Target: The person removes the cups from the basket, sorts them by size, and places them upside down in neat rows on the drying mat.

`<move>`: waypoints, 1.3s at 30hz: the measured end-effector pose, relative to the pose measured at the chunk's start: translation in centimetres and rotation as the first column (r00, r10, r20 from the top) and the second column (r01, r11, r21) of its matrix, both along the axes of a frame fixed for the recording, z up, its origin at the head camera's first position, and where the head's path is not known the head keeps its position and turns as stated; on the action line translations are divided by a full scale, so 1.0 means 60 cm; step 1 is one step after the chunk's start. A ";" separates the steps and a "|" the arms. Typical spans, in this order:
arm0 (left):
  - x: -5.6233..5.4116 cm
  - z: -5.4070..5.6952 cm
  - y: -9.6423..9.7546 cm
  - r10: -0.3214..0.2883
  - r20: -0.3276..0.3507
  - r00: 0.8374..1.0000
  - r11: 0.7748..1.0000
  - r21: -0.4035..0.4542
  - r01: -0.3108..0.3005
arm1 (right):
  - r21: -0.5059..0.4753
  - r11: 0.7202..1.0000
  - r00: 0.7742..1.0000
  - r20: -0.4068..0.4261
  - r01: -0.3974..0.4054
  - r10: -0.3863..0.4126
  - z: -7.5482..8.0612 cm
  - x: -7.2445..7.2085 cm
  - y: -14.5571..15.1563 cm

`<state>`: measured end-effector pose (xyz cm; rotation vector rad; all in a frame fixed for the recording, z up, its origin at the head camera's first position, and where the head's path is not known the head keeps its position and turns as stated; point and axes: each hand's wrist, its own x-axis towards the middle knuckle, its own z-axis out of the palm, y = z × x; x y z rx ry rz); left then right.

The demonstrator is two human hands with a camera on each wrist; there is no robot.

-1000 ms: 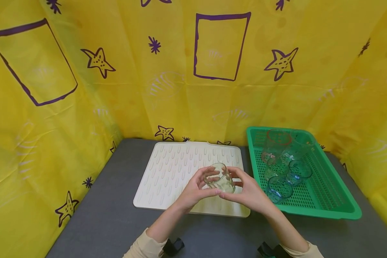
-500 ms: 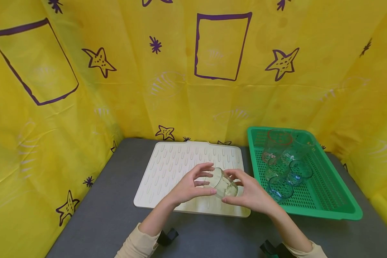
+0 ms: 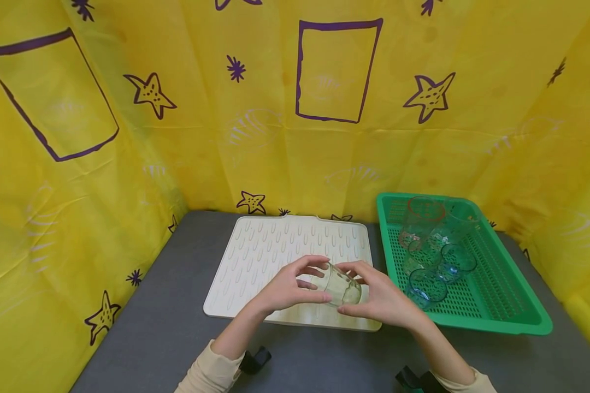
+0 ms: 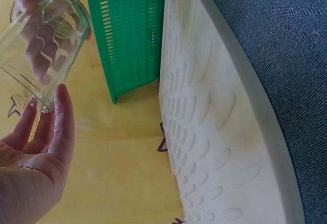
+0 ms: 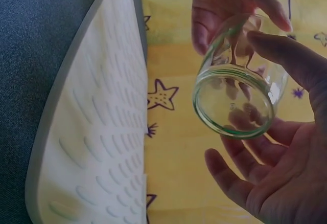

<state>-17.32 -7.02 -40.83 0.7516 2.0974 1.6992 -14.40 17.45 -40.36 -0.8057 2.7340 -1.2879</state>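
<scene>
A clear, faintly green drinking glass (image 3: 343,287) is held tilted on its side above the pale ribbed drying mat (image 3: 246,267). Its mouth faces left and its thick base (image 5: 232,106) faces right. My left hand (image 3: 286,286) grips the rim end, thumb in front and fingers behind. Around the base end, my right hand (image 3: 384,295) holds the glass between thumb and fingers. In the left wrist view, the left fingertips (image 4: 62,98) touch the rim of the glass.
To the right stands a green perforated basket (image 3: 513,292) with several glasses, among them a blue glass (image 3: 426,289) and a red-rimmed tall glass (image 3: 425,215). Grey table (image 3: 162,327) surrounds the mat. A yellow patterned curtain (image 3: 206,153) closes off the back and sides.
The glass has turned from mouth upward and leftward to lying more on its side. My left hand loosened from it, shifted left, then took hold again at the rim.
</scene>
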 end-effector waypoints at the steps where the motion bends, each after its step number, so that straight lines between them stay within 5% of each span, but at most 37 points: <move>1: 0.000 -0.001 0.000 0.001 0.006 1.000 1.000 0.014 -0.001 | -0.005 1.000 1.000 0.002 0.002 -0.002 -0.001 0.000 0.000; 16: 0.005 -0.020 -0.001 0.027 0.094 0.995 0.973 0.228 -0.048 | -0.257 0.966 0.989 0.145 0.029 0.009 -0.015 -0.002 -0.005; 24: 0.013 -0.026 0.003 0.042 0.183 0.982 0.940 0.327 -0.101 | -0.479 0.876 0.950 0.298 0.062 0.096 -0.026 -0.003 -0.010; 31: 0.016 -0.028 0.006 0.019 0.239 0.971 0.906 0.407 -0.118 | -0.619 0.782 0.924 0.336 0.069 0.184 -0.031 -0.006 -0.022; 39: 0.013 -0.029 -0.006 0.031 0.248 0.968 0.906 0.402 -0.132 | -0.624 0.773 0.919 0.362 0.112 0.159 -0.033 -0.012 -0.038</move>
